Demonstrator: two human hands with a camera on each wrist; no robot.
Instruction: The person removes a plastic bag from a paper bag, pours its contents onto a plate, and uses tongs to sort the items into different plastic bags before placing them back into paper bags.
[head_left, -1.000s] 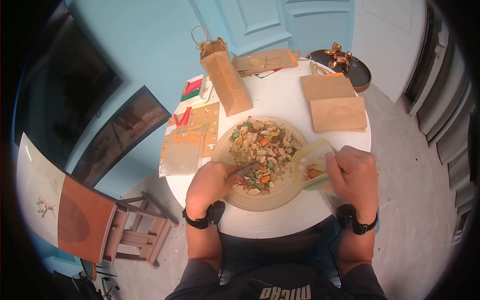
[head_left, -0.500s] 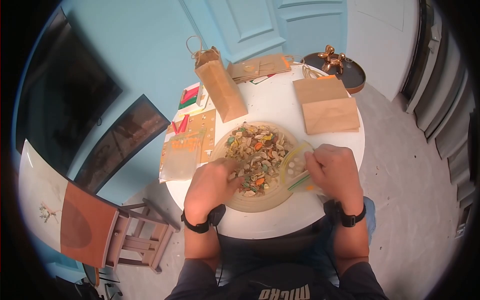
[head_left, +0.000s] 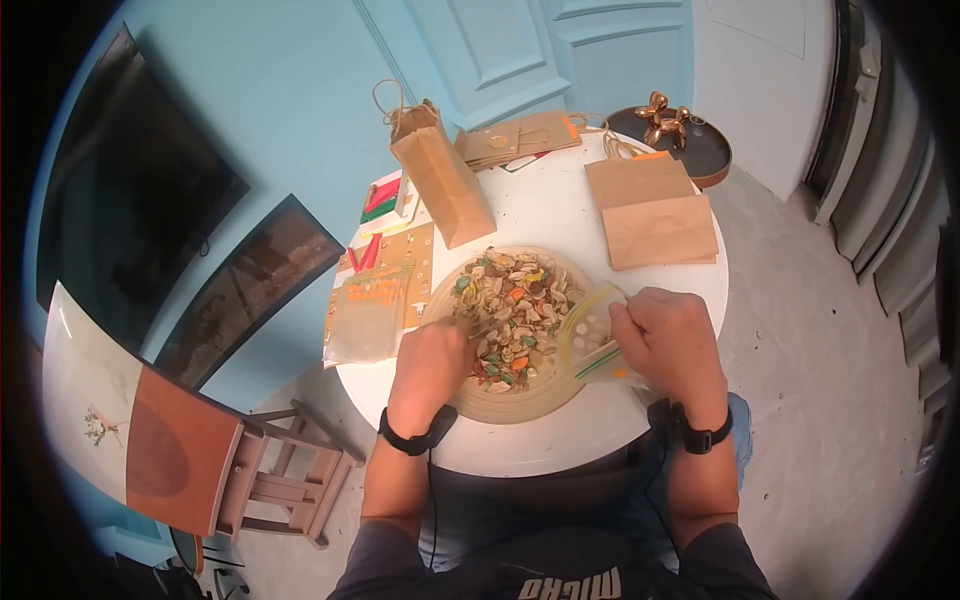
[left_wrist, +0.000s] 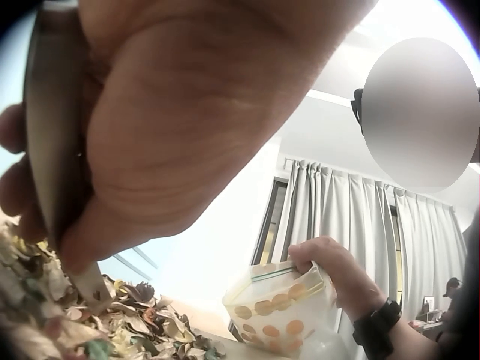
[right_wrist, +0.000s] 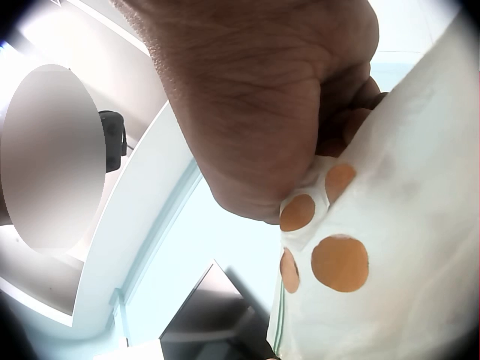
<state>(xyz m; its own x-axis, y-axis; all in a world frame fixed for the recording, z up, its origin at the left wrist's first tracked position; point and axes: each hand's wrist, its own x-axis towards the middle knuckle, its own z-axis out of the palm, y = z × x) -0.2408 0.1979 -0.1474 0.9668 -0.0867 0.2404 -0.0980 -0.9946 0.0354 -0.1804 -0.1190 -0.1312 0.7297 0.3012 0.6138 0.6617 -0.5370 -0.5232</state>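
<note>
Dried flower pieces (head_left: 525, 300) in cream, orange and green lie heaped on a round beige plate (head_left: 478, 408). My left hand (head_left: 432, 365) is over the heap's left side and grips metal tongs (left_wrist: 51, 142), a flat strip running down between thumb and fingers. The tongs' lower end reaches into the pieces. At the plate's right edge my right hand (head_left: 672, 338) pinches the rim of a clear zip bag (left_wrist: 262, 307) with orange dots, its mouth tilted toward the plate. Seen from the right wrist, the bag (right_wrist: 420, 232) hangs below curled fingers.
A tall paper bag (head_left: 443, 180) stands behind the plate. Folded paper bags (head_left: 655, 215) lie back right, more paper bags (head_left: 520, 137) at the far edge. On the left are a flat clear bag (head_left: 365, 315) and red and green strips (head_left: 382, 200). A stool (head_left: 290, 480) stands beside the table.
The bag and right hand have shifted left toward the plate, partly with the view itself. Between the last two frames the left hand moves slightly right; the bag stays nearly still.
</note>
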